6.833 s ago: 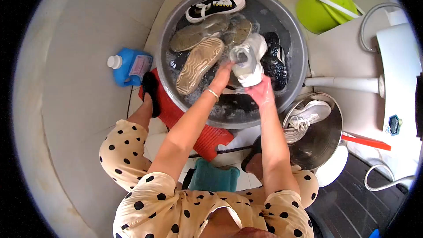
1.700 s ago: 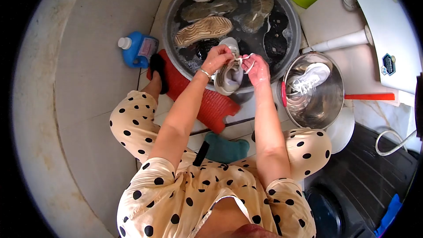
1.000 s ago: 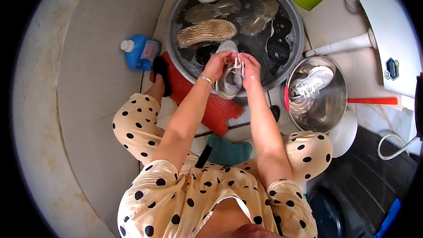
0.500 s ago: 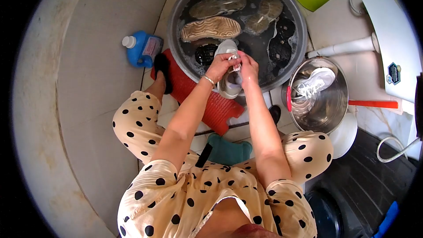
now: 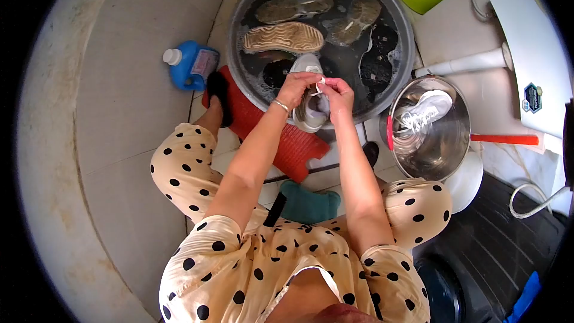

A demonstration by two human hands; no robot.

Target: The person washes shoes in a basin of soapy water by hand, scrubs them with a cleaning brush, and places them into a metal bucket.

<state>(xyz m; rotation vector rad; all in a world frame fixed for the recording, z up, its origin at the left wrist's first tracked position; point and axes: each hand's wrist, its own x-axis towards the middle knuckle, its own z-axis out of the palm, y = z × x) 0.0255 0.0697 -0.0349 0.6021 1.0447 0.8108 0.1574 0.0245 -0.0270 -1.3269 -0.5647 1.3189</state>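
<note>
Grey shoe sits just below the grip, at the near rim of the wide tub; steel basin right of the grip; tan-soled shoe beyond it; left hand and right hand pinching white lace

A bare pale wall rises left of the left hand; light floor tiles with dark joints lie below both hands, under bright, even light.

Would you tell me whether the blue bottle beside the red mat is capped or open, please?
Capped: the blue bottle has its white cap seated over the neck.
</note>
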